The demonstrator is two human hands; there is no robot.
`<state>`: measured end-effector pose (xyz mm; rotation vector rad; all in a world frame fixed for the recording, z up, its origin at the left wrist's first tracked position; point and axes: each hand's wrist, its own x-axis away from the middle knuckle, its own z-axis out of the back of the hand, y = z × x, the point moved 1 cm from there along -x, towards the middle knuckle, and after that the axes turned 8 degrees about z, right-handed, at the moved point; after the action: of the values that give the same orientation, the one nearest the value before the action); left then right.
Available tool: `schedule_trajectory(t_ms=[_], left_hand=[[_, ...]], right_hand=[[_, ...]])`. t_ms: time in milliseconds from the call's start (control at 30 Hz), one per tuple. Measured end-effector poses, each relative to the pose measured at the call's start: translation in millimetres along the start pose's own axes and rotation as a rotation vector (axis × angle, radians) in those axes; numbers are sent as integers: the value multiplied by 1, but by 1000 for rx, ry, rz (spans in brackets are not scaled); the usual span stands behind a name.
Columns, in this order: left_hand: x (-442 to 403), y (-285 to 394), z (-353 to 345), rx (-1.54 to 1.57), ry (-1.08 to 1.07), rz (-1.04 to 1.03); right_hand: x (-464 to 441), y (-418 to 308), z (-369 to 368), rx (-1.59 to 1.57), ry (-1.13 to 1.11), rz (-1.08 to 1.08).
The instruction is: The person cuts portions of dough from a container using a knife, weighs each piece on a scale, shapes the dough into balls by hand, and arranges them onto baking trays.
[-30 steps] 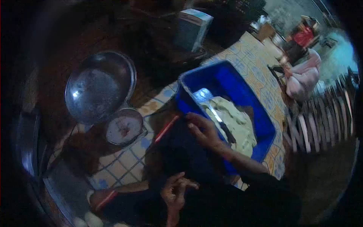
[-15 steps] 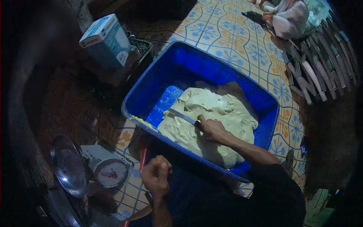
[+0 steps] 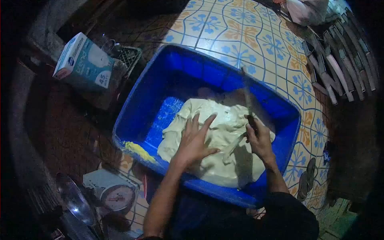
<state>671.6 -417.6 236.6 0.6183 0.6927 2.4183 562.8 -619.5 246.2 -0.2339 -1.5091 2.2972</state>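
Observation:
A large pale mass of dough (image 3: 216,172) lies in the blue plastic tub (image 3: 160,82). My left hand (image 3: 196,140) rests on the dough's left part with its fingers spread, holding nothing. In my right hand (image 3: 260,140) is a knife (image 3: 247,94), gripped by its dark handle, over the right part of the dough. Its blade points up and away toward the tub's far rim. A raised strip of dough runs between my two hands. Yellow dough-like residue (image 3: 138,152) sticks to the tub's near left rim.
A dial scale (image 3: 118,196) and a shiny metal pan (image 3: 76,200) are at the lower left. A printed carton (image 3: 86,60) stands beside a green crate (image 3: 130,56). Long metal pieces (image 3: 340,60) are stacked at right, near a partly visible person (image 3: 306,12). Sandals (image 3: 307,180) lie on the tiles.
My left hand has come from outside the tub, where it was curled, onto the dough and spread. My right hand has moved right, and the knife has swung from pointing left to pointing away.

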Motion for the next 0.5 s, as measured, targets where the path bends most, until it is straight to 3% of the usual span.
schedule_trajectory(t_ms=[33, 67, 167, 200, 300, 367, 400, 433, 500], left_hand=[[-25, 3, -7, -84, -37, 80], [-49, 6, -11, -169, -71, 160], [-105, -9, -21, -250, -221, 307], [-118, -25, -28, -186, -142, 211], [-152, -72, -41, 36, -416, -47], [-112, -59, -42, 19, -376, -38], [-81, -52, -40, -47, -263, -136], [-41, -20, -18, -153, -290, -40], [21, 1, -3, -114, -207, 8]], right_hand=[[-4, 4, 1, 28, 29, 36], [-7, 7, 2, 218, 62, 297], [-12, 6, 7, 222, 77, 273], [-15, 1, 9, 304, 99, 400], [-18, 9, -2, 251, 7, 311], [-14, 13, -15, 266, -93, 328], [-13, 13, -18, 314, -202, 236], [-9, 14, -23, 363, -323, 139], [6, 15, -42, 371, -426, 208]])
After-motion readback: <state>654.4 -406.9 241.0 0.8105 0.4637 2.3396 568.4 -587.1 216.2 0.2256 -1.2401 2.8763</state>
